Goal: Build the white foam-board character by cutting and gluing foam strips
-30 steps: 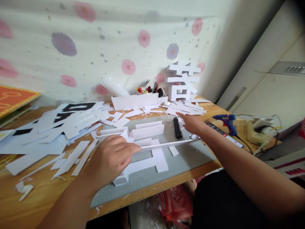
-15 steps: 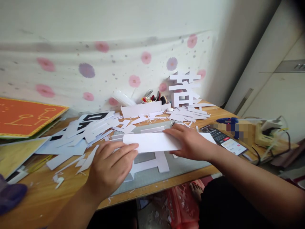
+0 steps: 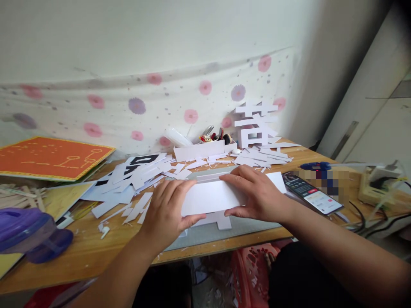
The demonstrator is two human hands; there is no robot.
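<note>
A long white strip of card is held level above the grey cutting mat. At its left end, my left hand grips it with the fingers on the top edge and the thumb along the lower edge. My right hand pinches it further right, fingers over the top and thumb below. The strip's right end sticks out beyond that hand. Beneath lies a white cut-out card shape, mostly hidden by the strip and my hands.
White paper scraps cover the table's back. A white card structure stands back right, beside a white box of tools. To the right are a phone, a blue glue gun and cables. A purple container sits left.
My left thumb has come round to the strip's lower edge, and my left hand now grips its end. The view has shifted left, showing more of the purple container.
</note>
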